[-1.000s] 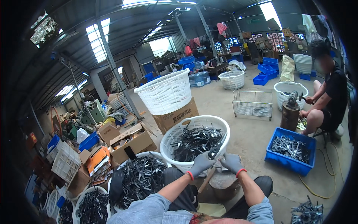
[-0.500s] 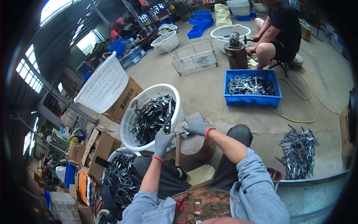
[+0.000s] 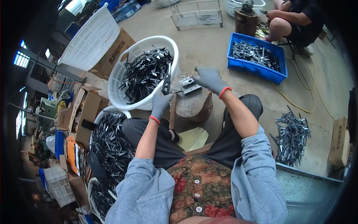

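Note:
My left hand [image 3: 161, 104], in a grey glove with a red cuff, is closed on a black-handled blade [image 3: 167, 83] with holes along its handle, tip pointing up. It is beside the rim of a white basket [image 3: 175, 48] full of similar black pieces [image 3: 143, 74]. A metal block [image 3: 190, 86] rests on a wooden stump [image 3: 194, 106] in front of me. Over the block's right side is my gloved right hand [image 3: 210, 79], fingers bent together; anything between them is hidden. The wooden handle [image 3: 172, 114] of a tool leans at the stump's left side.
Another basket of black pieces [image 3: 110, 136] stands by my left leg. A blue bin of metal pieces [image 3: 257, 72] and a pile [image 3: 292, 140] lie to the right, near a yellow cord [image 3: 294, 100]. A co-worker [image 3: 298, 22] sits at the far right; a wire rack [image 3: 197, 15] stands ahead.
My view has tilted, so the scene sits higher. My right hand has shifted right, away from my left hand, uncovering the metal block. My left hand keeps hold of the blade.

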{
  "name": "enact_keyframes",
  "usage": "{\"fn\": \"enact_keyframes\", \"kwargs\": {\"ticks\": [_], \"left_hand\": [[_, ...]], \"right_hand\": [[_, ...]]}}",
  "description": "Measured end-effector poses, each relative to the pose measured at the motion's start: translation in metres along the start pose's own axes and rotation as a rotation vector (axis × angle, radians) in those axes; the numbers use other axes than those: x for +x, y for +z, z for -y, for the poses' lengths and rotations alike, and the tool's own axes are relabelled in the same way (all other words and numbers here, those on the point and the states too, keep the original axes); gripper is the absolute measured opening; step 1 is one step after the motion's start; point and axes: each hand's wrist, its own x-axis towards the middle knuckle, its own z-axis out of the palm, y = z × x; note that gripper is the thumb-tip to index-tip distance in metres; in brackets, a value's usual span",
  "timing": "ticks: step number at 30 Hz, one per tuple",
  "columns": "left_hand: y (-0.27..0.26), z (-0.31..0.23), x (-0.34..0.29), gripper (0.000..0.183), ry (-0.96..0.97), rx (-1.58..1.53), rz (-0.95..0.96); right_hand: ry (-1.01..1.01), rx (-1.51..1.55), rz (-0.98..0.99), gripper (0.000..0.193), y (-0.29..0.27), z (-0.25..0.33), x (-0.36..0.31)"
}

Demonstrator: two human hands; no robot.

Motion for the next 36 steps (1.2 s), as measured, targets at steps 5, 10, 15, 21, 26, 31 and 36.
{"fn": "enact_keyframes", "kwargs": {"ticks": [5, 10, 15, 21, 26, 31, 36], "left_hand": [[0.011, 0.03, 0.014, 0.036, -0.004, 0.054, -0.043], [0.04, 0.009, 0.007, 0.039, -0.11, 0.328, 0.083], [0.07, 0.011, 0.002, 0.043, -0.153, 0.42, 0.051], [0.078, 0.025, 0.01, 0.048, -0.112, 0.438, 0.06], [0.066, 0.04, 0.034, 0.047, -0.152, 0.386, 0.147], [0.051, 0.041, 0.037, 0.042, -0.087, 0.333, 0.227], [0.053, 0.018, 0.019, 0.041, -0.055, 0.382, 0.067]], "right_hand": [[0.133, 0.052, -0.101, 0.051, -0.029, -0.01, 0.003], [0.149, 0.042, -0.187, 0.051, -0.031, -0.02, 0.001], [0.116, 0.023, -0.191, 0.051, -0.027, -0.016, -0.002], [0.077, 0.031, -0.165, 0.05, -0.03, -0.014, -0.005], [0.069, 0.007, -0.142, 0.051, -0.027, -0.009, -0.005], [0.104, 0.016, -0.032, 0.052, -0.029, -0.002, -0.005], [0.113, 0.008, -0.036, 0.052, -0.025, -0.001, -0.001]]}}
